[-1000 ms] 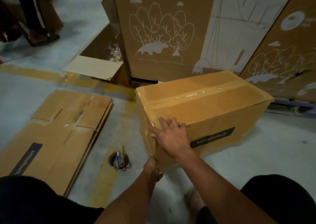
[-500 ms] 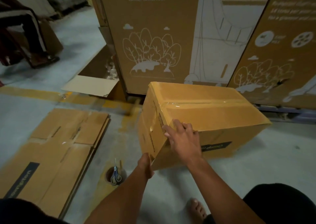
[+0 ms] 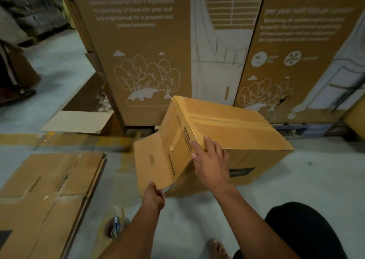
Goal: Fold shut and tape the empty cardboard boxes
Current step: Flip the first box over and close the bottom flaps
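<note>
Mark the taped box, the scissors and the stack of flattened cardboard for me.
taped box (image 3: 237,128), head view, on its top face beside the tape strip.
scissors (image 3: 116,226), head view, on the blades just above the handles, on the floor.
flattened cardboard (image 3: 49,189), head view, on the middle of the top sheet.

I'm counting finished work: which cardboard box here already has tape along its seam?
The box under the right hand, glossy tape across its top; the flattened boxes on the floor lie unfolded.

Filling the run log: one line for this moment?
box taped, tilted | left hand grips flap | right hand presses box corner
</note>
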Demonstrator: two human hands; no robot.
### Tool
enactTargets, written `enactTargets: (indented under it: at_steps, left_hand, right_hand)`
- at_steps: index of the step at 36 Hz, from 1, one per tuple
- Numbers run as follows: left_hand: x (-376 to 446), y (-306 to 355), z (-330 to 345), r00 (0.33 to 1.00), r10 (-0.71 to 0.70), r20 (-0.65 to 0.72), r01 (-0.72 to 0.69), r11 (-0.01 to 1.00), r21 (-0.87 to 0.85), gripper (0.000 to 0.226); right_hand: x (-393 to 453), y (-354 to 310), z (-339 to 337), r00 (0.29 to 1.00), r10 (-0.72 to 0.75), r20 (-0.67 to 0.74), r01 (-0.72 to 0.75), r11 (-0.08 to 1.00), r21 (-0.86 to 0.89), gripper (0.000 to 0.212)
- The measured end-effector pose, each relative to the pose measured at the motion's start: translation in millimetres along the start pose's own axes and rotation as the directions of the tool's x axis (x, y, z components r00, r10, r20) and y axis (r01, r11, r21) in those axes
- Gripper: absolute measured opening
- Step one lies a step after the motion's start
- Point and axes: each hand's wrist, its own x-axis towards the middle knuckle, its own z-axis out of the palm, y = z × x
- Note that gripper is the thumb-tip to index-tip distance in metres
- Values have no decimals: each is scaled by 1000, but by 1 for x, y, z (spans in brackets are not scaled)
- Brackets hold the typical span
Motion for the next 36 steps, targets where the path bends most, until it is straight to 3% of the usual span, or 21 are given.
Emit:
enactTargets:
  at_steps: [3, 7, 13, 20, 25, 28, 31, 36]
  left_hand:
    - [-29, 7, 8, 983, 132, 126, -115, 984, -133, 45]
    - [-75, 14, 15, 944, 283, 168, -249, 948, -196, 38]
    - [-133, 28, 23, 893, 378, 244, -331, 919, -215, 19]
    - [-189, 22, 40, 812, 514, 277, -519, 852, -61, 13]
    - [-217, 8, 59, 718, 536, 443, -582, 812, -40, 21]
    - [-228, 4, 67, 607, 651, 456, -744, 667, 37, 6]
    - [-238, 5, 65, 479, 748, 461, -872, 466, 149, 20]
    - [-257, 6, 56, 214, 837, 504, -951, 61, 303, 19]
  right_hand:
    - [-5, -13, 6, 999, 29, -19, -31, 992, -122, 58]
    - [-10, -35, 12, 996, 33, -80, -50, 975, -218, 50]
    - [-25, -69, 9, 982, -184, 43, 188, 920, -343, 70]
    - [-36, -87, -42, 994, -100, -34, 79, 922, -379, 36]
    - [-9, -78, -82, 999, -36, -23, 21, 883, -469, 26]
    - [-3, -72, -100, 993, -116, 35, 119, 876, -468, 23]
    - [-1, -69, -114, 987, -152, 55, 161, 892, -422, 24]
    - [-6, -69, -117, 992, -114, 51, 124, 945, -303, 20]
